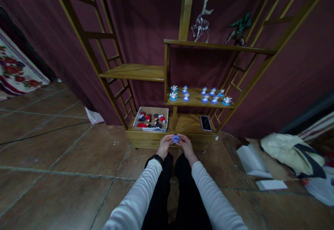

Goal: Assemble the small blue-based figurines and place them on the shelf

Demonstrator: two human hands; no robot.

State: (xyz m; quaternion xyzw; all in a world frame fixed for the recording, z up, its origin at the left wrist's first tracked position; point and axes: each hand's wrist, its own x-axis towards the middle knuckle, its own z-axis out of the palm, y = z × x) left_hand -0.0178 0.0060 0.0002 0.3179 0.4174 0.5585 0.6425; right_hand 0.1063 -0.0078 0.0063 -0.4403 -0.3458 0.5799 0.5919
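Between my two hands, in front of the low shelf, is a small purple figurine (176,139), with its round base turned toward me. My left hand (165,144) pinches it from the left. From the other side, the fingers of my right hand (185,144) close on it too. Beyond my hands, several purple and blue figurines (186,96) stand in two rows on the middle shelf (194,100). To the left, an open cardboard box (151,110) on the bottom shelf holds several red and black figurines (148,118).
A phone (206,123) lies on the bottom shelf at right. A clear deer statue (202,23) and a green and brown sculpture (238,31) stand on the upper shelf. White boxes (253,161) and a cream bag (291,151) lie on the floor at right.
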